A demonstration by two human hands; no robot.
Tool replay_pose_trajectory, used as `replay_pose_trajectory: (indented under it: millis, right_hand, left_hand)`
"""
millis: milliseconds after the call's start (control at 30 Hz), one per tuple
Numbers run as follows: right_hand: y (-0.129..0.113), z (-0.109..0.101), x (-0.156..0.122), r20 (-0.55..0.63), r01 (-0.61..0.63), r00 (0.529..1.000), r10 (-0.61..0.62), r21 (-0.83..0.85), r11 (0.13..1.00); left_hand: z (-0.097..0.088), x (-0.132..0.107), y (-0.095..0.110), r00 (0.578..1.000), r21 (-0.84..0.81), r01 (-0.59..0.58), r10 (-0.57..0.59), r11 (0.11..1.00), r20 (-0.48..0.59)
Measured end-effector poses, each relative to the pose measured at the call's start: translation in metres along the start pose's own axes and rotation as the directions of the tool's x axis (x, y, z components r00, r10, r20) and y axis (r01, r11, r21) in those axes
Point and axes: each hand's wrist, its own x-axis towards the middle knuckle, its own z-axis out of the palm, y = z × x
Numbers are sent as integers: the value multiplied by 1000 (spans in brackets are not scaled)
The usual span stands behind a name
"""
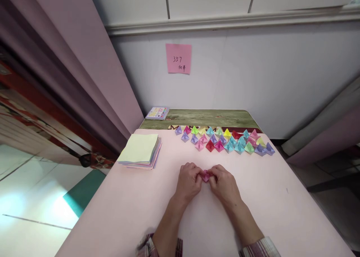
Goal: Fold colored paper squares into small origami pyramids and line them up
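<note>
A small folded magenta-pink paper boat (pixel 206 176) is pinched between my two hands, low over the middle of the table. My left hand (pixel 189 180) grips its left end between thumb and fingers. On the opposite end, my right hand (pixel 224 183) holds it in the same kind of pinch. Parts of the paper are covered by my fingertips. Beyond my hands stand several rows of folded paper boats (pixel 219 146) in pink, red, blue, purple, green and yellow. To the left lies a stack of square paper sheets (pixel 140 148), pale yellow on top.
The pink-covered table (pixel 112 212) reaches a green wood-patterned strip (pixel 205 117) near the wall. A printed packet (pixel 157 113) lies at its far left corner. A pink note (pixel 179 59) is stuck on the wall. Purple curtains (pixel 92 54) hang at the left.
</note>
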Motion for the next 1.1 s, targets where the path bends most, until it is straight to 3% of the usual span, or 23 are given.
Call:
replay_pose_trajectory:
  millis: [267,600,767,1100]
  right_hand:
    - [-5,8,-3,-45,-10,999,10,1,1000]
    - [-12,17,-5,-106,-135,986,126,-76,988]
    - [-12,18,-4,-100,-131,987,125,-48,990]
    - [-11,20,-4,-103,-168,980,167,5,986]
  left_hand:
    - [-1,-1,9,998,119,-68,69,991,-5]
    - [5,-1,8,998,178,-27,38,984,-58]
    - [7,-4,11,997,203,2,14,979,-79]
    - [8,-4,15,1000,213,12,-7,977,-29]
